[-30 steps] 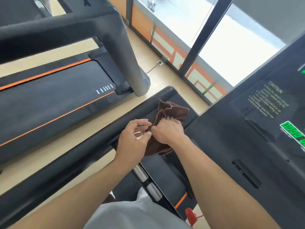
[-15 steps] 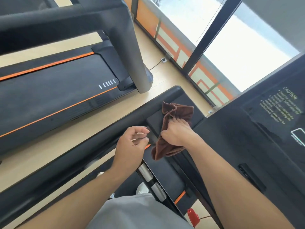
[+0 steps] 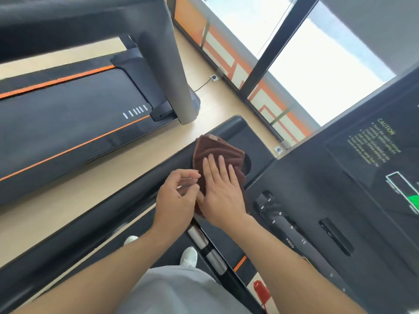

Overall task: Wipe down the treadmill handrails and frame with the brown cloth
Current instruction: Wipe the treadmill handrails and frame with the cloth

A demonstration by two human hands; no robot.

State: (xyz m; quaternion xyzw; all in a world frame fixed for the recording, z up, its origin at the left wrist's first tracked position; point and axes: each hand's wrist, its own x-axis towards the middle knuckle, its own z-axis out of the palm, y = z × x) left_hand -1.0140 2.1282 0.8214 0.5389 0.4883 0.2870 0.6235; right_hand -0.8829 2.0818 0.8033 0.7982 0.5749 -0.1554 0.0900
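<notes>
The brown cloth (image 3: 214, 149) lies bunched on the black left handrail (image 3: 95, 225) of the treadmill, where the rail meets the console (image 3: 340, 200). My right hand (image 3: 221, 189) presses flat on the cloth with straight fingers. Just left of it, my left hand (image 3: 175, 198) hovers over the rail with fingers loosely curled, fingertips close to the cloth's near edge; whether they touch it I cannot tell. The cloth's near part is hidden under my right hand.
A second treadmill (image 3: 68, 114) with orange stripes and a grey upright post (image 3: 172, 71) stands to the left across a strip of wooden floor. Windows with a black frame (image 3: 269, 55) run along the far side. A red safety clip (image 3: 260, 288) hangs below the console.
My right hand went from gripping the hanging cloth to pressing it flat on the handrail. My left hand let go of the cloth and now stays beside it.
</notes>
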